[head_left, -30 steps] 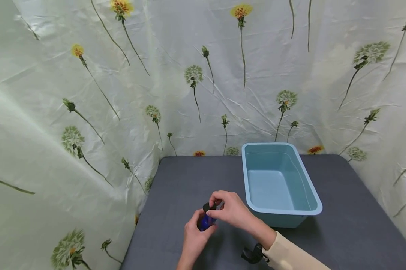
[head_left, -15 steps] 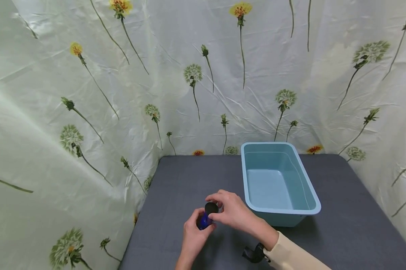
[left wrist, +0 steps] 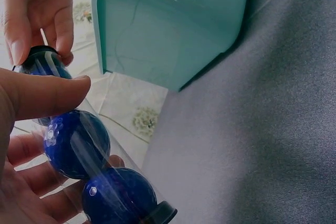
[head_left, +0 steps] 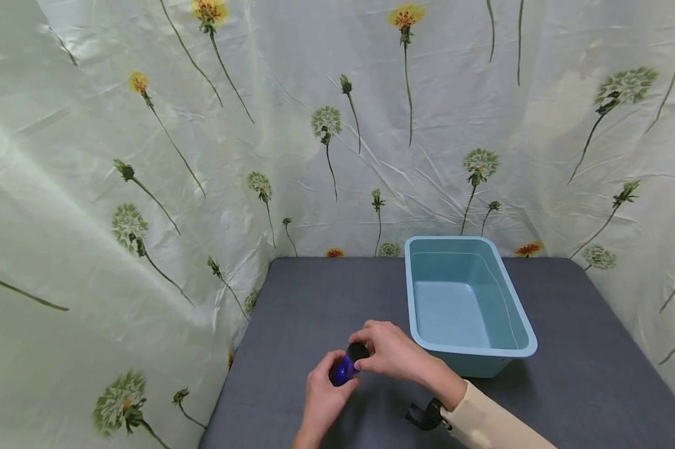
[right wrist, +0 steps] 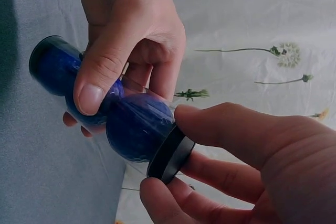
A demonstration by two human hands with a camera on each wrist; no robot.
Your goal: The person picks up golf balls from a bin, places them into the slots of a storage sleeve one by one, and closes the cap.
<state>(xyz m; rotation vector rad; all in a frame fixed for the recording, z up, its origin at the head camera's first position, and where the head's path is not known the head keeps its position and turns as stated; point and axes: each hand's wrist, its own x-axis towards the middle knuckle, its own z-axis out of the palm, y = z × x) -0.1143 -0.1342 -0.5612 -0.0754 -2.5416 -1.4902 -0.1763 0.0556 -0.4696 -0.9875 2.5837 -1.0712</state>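
Note:
Between my hands is a clear tube holding blue balls [left wrist: 77,144], with a black cap at each end. My left hand [head_left: 325,393] grips the tube around its middle, thumb across one side and fingers behind. With thumb and fingers, my right hand [head_left: 390,350] pinches the rim of the upper black cap [right wrist: 171,153], which sits on the tube's end. The tube stands tilted over the table, the lower black cap [left wrist: 164,213] pointing down in the left wrist view. From the head, mostly the upper cap and one blue ball show.
A light blue plastic tub [head_left: 455,305] stands to the right, just beyond my right forearm. Beneath is a dark grey table [head_left: 315,299], backed by a white curtain [head_left: 292,156] printed with dandelions. A black strap [head_left: 424,415] hangs at my right wrist.
The tube's upper end has tipped so that its black cap's top faces the head camera more. My right fingers have shifted around the cap's rim; both hands keep their hold.

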